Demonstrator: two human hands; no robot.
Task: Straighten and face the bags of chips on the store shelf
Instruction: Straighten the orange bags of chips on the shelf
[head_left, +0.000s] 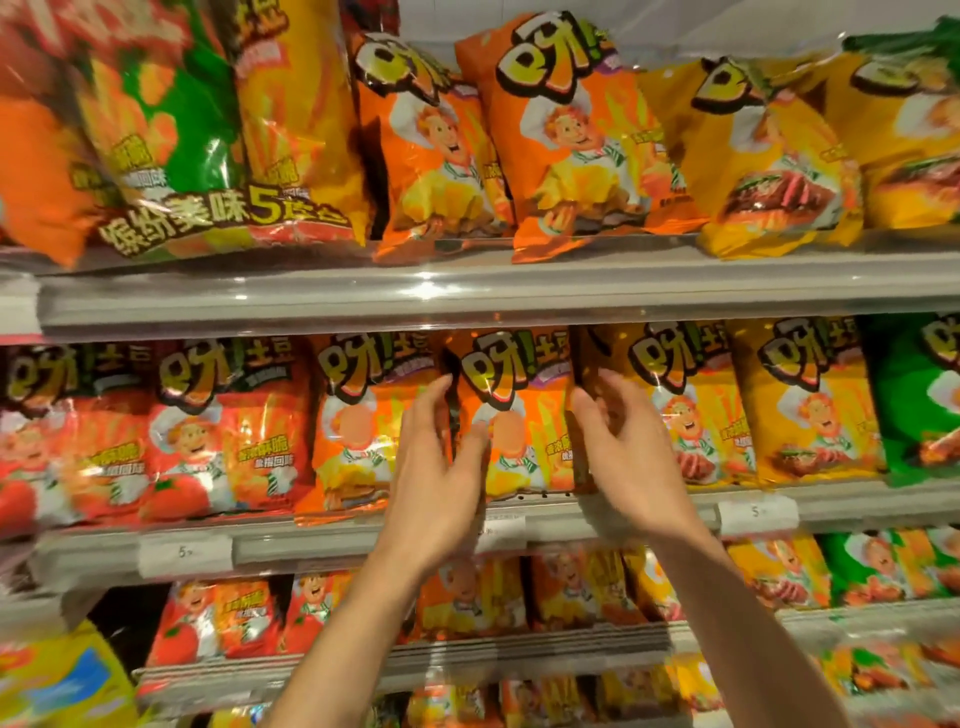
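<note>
Both hands flank orange bag (511, 415), L fingers (434, 397) & R fingers (597, 400) at edges

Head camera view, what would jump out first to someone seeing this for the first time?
Two bare hands reach up to the middle shelf: the left hand and right hand flank one orange chip bag, fingers relaxed at its side edges. Above, on the top shelf, two larger orange bags lean sideways beside a big multipack at far left. A green bag ends the middle row at right.
</note>
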